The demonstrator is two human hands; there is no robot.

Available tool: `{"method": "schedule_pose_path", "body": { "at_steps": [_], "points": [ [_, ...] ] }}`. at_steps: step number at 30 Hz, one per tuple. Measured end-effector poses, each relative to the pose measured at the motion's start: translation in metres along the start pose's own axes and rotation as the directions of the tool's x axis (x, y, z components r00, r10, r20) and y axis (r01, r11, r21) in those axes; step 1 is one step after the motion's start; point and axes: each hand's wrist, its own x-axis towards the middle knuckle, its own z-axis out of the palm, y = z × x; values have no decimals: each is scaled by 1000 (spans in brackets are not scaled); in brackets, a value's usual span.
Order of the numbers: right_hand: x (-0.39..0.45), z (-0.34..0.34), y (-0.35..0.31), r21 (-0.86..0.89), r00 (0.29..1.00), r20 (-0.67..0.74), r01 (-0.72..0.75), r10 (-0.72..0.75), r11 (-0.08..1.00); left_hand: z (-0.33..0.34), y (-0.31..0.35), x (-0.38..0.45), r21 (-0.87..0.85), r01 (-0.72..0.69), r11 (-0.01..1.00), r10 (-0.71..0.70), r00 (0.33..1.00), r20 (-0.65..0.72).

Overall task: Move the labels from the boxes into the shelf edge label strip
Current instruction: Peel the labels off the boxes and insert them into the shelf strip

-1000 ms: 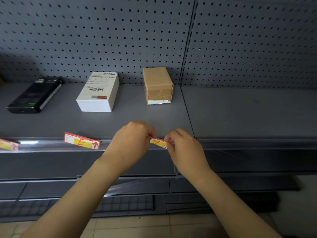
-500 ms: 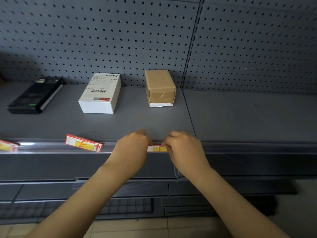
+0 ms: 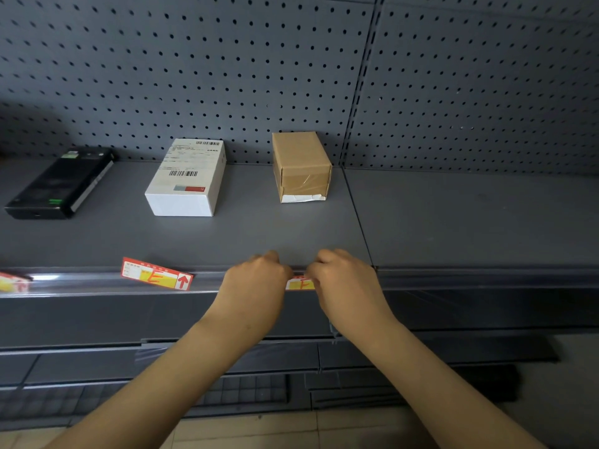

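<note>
A red and yellow label [image 3: 299,283] sits in the clear shelf edge strip [image 3: 81,281], below the brown cardboard box [image 3: 301,165]. My left hand [image 3: 256,286] pinches its left end and my right hand [image 3: 343,286] pinches its right end; only the middle of the label shows between them. A second label [image 3: 157,278] lies tilted in the strip below the white box [image 3: 188,179]. A third label [image 3: 13,283] shows at the left edge, below the black box [image 3: 60,183].
The three boxes stand at the back of the grey shelf [image 3: 470,218] against a pegboard wall [image 3: 291,76]. A seam splits the shelf just right of my right hand. Lower shelf edges and a tiled floor lie beneath.
The label went from tilted above the strip to level and lower in the strip. Both hands moved down and forward with it, staying at its two ends.
</note>
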Motion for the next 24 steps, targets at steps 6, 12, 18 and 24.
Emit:
{"method": "schedule_pose_path", "body": {
  "at_steps": [6, 12, 18, 24],
  "points": [
    [-4, -8, -3, -35, 990, 139, -9, 14, 999, 1, 5, -1, 85, -53, 995, 54, 999, -8],
    [-6, -19, 24, 319, 977, -34, -188, 209, 929, -7, -2, -8, -129, -59, 990, 48, 995, -84],
    [-10, -23, 39, 428, 948, -92, -238, 304, 872, -11, -17, -15, -214, 104, 971, -130, 985, -114],
    [-21, -17, 32, 426, 959, -33, -241, 282, 872, -4, -3, -15, -326, 127, 937, -169, 980, -102]
  ]
}}
